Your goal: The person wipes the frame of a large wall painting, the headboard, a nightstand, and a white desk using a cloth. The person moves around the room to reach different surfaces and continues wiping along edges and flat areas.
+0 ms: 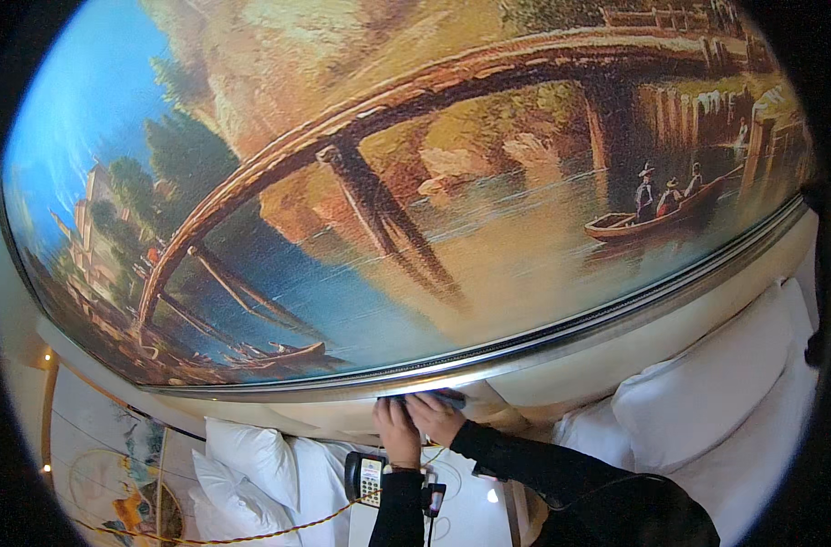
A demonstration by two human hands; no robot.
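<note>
A large framed landscape painting (415,205) with a wooden bridge and boats fills most of the view. Below its silver-toned frame (511,355), my left hand (397,431) and my right hand (437,416) are side by side. Both reach a dark, flat object (450,396) at the frame's lower edge; its kind is unclear. My right hand's fingers rest on it, and my left fingertips are at its left end. A bright patch of light shows on the frame just above. The fingers hide much of the object.
A desk telephone (365,478) and a small dark device with a cable (434,499) are on a white tabletop (470,478) beneath my arms. White pillows (251,458) lie at left, white bedding (716,383) at right. A twisted yellow cord (279,532) crosses the lower left.
</note>
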